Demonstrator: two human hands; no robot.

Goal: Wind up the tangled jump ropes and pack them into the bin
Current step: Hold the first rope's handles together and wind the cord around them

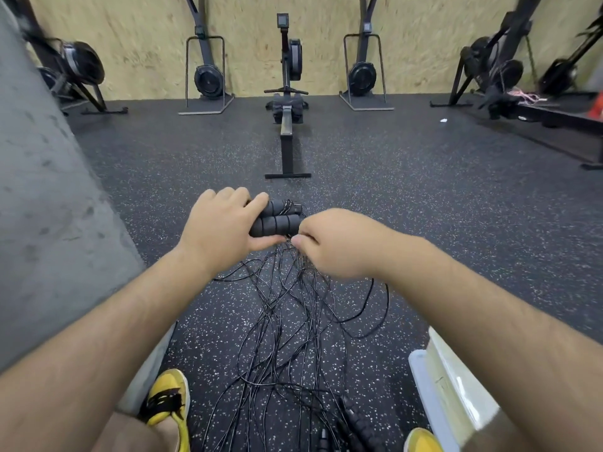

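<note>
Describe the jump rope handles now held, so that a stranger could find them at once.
Follow the rowing machine rail toward the camera to the left hand. It grips two black foam handles side by side. Unlike the handles on the floor near the shoes, these are lifted.

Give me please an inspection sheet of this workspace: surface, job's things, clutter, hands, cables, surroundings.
Surface: dark speckled rubber floor.
Job's things: two black foam handles held side by side; tangled ropes hang from them and spread on the floor; more handles lie near the feet; pale bin at lower right, contents hidden.
Clutter: small white scrap.
Hands: left hand grips the handles; right hand pinches rope beside them.
Cables: nothing seen besides the ropes.
Surroundings: rowing machine, wooden wall, yellow shoes.
</note>
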